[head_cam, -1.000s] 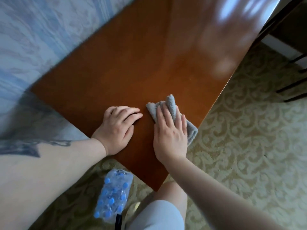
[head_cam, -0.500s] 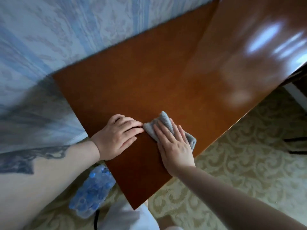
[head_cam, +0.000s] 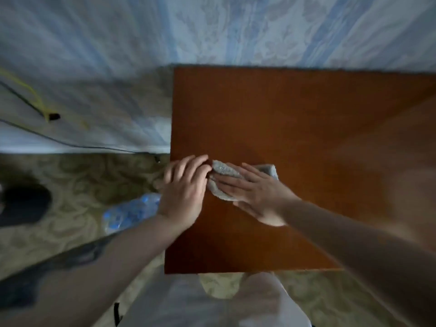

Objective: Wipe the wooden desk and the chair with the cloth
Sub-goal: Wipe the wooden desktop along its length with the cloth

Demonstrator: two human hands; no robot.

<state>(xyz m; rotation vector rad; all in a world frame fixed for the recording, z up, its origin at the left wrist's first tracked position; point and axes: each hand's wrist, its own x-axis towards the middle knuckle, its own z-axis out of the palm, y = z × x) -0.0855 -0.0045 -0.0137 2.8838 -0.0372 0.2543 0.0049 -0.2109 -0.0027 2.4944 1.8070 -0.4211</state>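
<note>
Bare forearms, dark tattoo (head_cam: 70,258) on the left; pale shorts (head_cam: 212,308).

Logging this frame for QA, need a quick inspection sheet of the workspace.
Surface: wooden desk, glossy, bare apart from the cloth.
Job's things: grey cloth flat on the desk near its left edge; chair not in view.
Clutter: pack of water bottles on the carpet.
Hands: right hand flat on the cloth; left hand at the desk's left edge.
Cables: dark cable along the wall's base.
Surroundings: blue wallpaper.

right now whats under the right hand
The grey cloth, pressed flat on the wooden desk by the right hand. The cloth's middle and the desk beneath are covered.
</note>
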